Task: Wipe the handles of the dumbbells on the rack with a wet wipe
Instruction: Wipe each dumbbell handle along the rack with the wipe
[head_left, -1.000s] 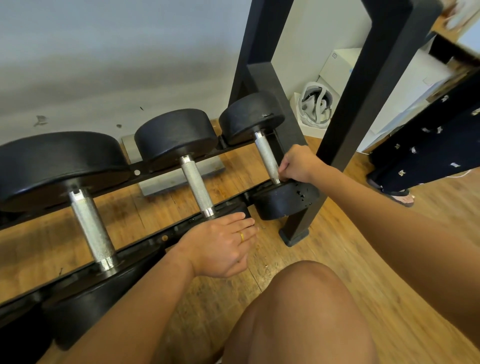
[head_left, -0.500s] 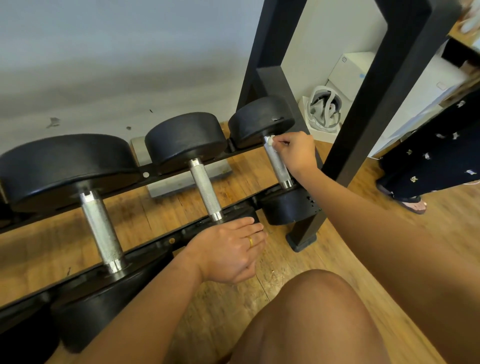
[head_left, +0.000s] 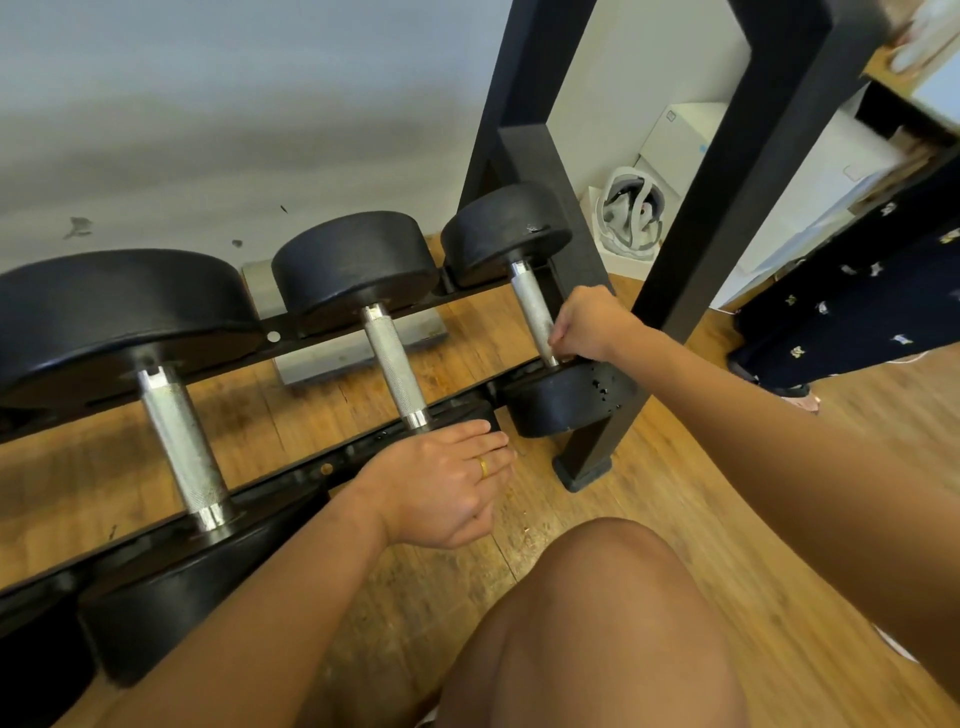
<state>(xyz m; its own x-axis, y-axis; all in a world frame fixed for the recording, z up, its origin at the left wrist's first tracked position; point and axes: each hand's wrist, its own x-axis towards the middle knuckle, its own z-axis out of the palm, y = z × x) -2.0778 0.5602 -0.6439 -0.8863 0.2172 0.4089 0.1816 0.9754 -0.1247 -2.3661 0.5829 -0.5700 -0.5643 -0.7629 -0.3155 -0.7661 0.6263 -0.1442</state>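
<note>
Three black dumbbells with knurled steel handles lie across a low black rack (head_left: 291, 479). My right hand (head_left: 589, 325) is closed around the near end of the right dumbbell's handle (head_left: 531, 301), just above its near head (head_left: 566, 400). The wet wipe is hidden inside that fist. My left hand (head_left: 441, 488) rests palm down on the near head of the middle dumbbell, holding nothing, with a gold ring on one finger. The middle handle (head_left: 395, 364) and the left handle (head_left: 182, 447) are bare.
A black rack upright (head_left: 701, 208) slants right beside my right hand, its foot on the wooden floor (head_left: 727, 519). My bare knee (head_left: 597, 623) fills the bottom centre. White boxes (head_left: 691, 140) and a white strapped object (head_left: 631, 213) sit by the wall. A person in dark patterned clothing (head_left: 857, 312) stands at right.
My right hand slid from the near end of the right handle up to its far end, where a white wipe showed, then back down to the near end. My left hand stayed put.
</note>
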